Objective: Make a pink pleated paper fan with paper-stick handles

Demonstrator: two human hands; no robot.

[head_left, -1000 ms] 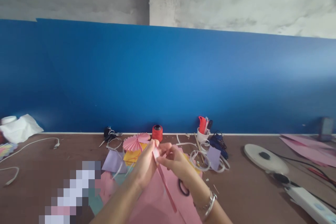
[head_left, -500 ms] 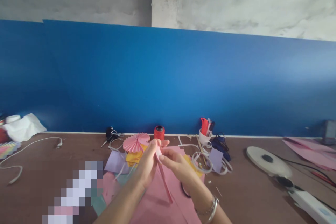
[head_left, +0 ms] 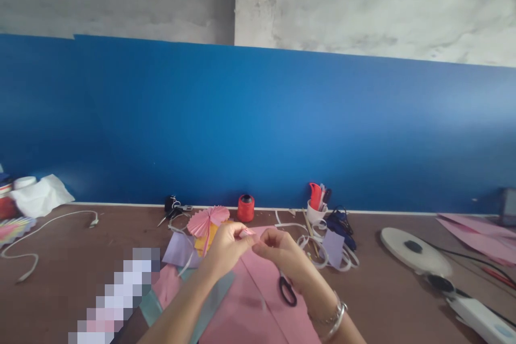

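My left hand is closed, thumb and fingers pinching a piece of pink paper. Close beside it my right hand is closed as well, its fingertips on the paper's right end. Most of the piece is hidden by the fingers. Both hands are above large pink paper sheets. Under my right wrist lies a pair of scissors, with a black handle loop showing. A pink pleated paper rosette lies beyond my left hand, on yellow paper.
A red thread spool and a white cup of pens stand by the blue partition. Purple paper and coiled white strips flank the hands. A white round-based device lies right, a white cable left.
The pink folded strip no longer hangs down from my hands toward me. My left hand has turned, and my fingertips now meet at the paper. More of the scissors handle shows.
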